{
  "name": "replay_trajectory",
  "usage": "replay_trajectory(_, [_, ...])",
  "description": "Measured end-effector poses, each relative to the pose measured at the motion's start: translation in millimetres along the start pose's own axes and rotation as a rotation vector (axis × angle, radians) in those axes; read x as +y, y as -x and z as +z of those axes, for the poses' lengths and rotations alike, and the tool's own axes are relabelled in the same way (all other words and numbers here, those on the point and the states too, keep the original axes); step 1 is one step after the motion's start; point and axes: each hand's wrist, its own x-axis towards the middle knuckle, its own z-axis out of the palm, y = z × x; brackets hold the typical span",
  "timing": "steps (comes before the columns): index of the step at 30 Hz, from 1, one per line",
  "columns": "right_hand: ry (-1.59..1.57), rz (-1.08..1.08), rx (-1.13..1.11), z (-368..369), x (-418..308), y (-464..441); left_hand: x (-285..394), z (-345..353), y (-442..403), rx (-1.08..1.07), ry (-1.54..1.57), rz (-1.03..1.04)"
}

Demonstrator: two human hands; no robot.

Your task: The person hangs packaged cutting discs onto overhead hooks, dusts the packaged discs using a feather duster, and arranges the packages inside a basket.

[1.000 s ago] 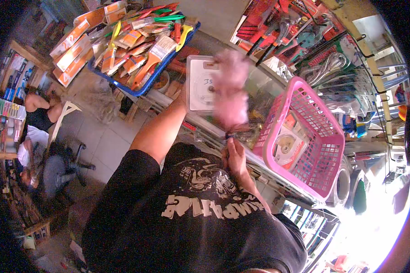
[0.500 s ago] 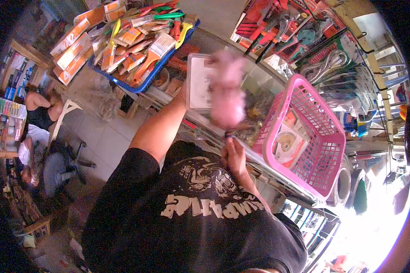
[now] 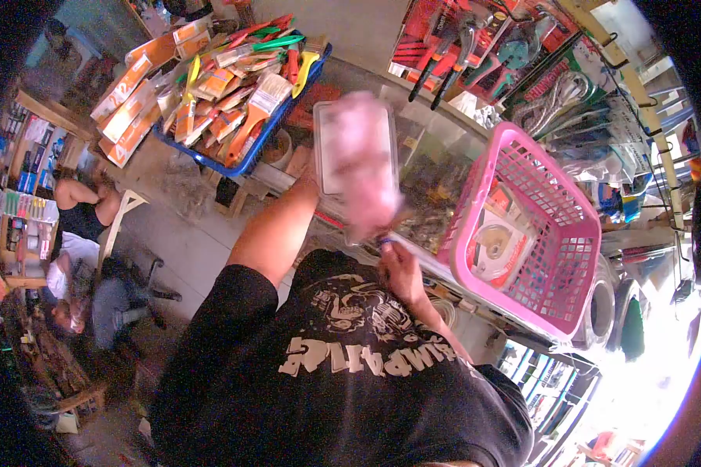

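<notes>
A fluffy pink duster, blurred by motion, lies across a clear rectangular plastic container. My right hand is closed around the duster's dark handle, close to my shirt. At the container's left edge, my left hand grips it; most of its fingers are hidden behind the plastic. The container is held above a glass-topped counter, with its pale inside or label partly covered by the duster.
A blue basket of paintbrushes stands at the upper left. On the right sits a pink plastic basket holding a packaged disc. Packaged pliers hang or lie beyond. A seated person is at the far left.
The duster has swept left, from the container's right side to over its face. My left hand still holds the container. The whole view has shifted slightly.
</notes>
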Motion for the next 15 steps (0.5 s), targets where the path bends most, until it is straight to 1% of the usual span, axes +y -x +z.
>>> replay_trajectory(1, [-0.116, 0.104, 0.073, 0, -4, -1, 0, 0, 0, 0.006, 0.006, -0.004])
replay_trajectory(2, [-0.049, 0.177, 0.061, -7, 2, -5, 0, 0, 0, 0.008, 0.006, -0.005])
replay_trajectory(4, [0.176, -0.006, -0.079, -6, 11, -2, -1, 1, 0, 0.015, 0.006, -0.003])
replay_trajectory(7, [0.197, -0.093, -0.062, -4, 6, -1, -1, 1, 0, 0.019, 0.006, -0.005])
replay_trajectory(9, [-0.046, 0.187, 0.055, -4, -14, 2, -2, 2, -2, 0.020, 0.004, -0.005])
replay_trajectory(10, [-0.097, 0.236, 0.022, -8, -19, 2, -2, 1, -1, 0.025, 0.005, -0.003])
replay_trajectory(13, [0.279, -0.344, -0.071, -4, 4, -2, -4, 1, -2, 0.027, 0.009, -0.006])
replay_trajectory(15, [0.126, 0.082, -0.077, -7, -1, 0, -2, 3, -3, 0.026, 0.011, -0.008])
